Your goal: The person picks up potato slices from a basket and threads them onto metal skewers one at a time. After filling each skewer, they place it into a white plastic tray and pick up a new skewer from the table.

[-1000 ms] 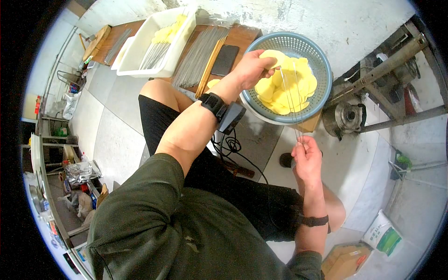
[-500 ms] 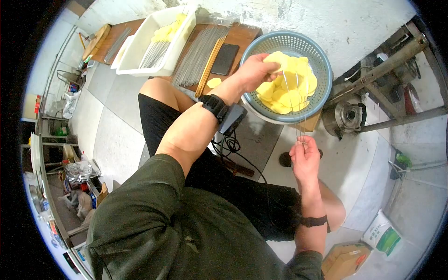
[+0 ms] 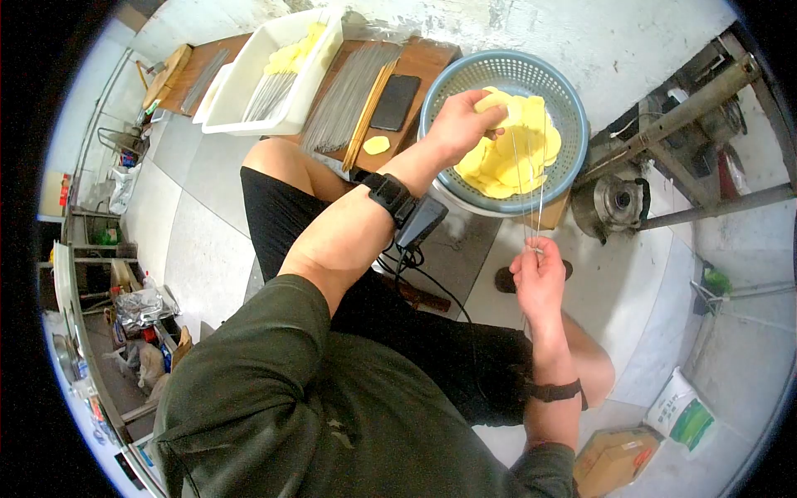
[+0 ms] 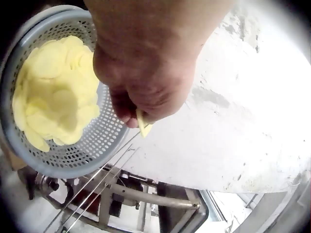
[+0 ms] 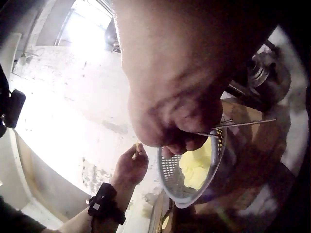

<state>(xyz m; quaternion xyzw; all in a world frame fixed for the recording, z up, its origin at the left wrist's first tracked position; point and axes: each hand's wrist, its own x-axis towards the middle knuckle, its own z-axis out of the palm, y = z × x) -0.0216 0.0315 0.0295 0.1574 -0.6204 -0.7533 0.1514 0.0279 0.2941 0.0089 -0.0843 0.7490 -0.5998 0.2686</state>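
Observation:
My left hand (image 3: 461, 129) is over the blue-grey colander (image 3: 573, 91), pinching a thin yellow potato slice (image 4: 144, 125) between thumb and fingers. Below it, a heap of similar potato slices (image 3: 498, 173) lies in the colander. My right hand (image 3: 540, 278), lower and nearer my body, pinches a few thin metal skewers (image 3: 541, 207) near their lower ends. They point up past the colander's near rim toward my left hand. In the left wrist view their far ends come close to the held slice. The right fingertips are partly hidden in the right wrist view.
On the wooden bench left of the colander lie a single slice (image 3: 376, 145), a dark phone-like slab (image 3: 394, 102), bamboo sticks (image 3: 370, 112) and many metal skewers (image 3: 347, 91). A white tub (image 3: 217, 118) holds loaded skewers. A metal kettle (image 3: 610, 207) stands right of the colander.
My left hand has shifted slightly right over the colander, still with a slice in its fingers. The skewers in my right hand have changed angle a little; that hand has barely moved.

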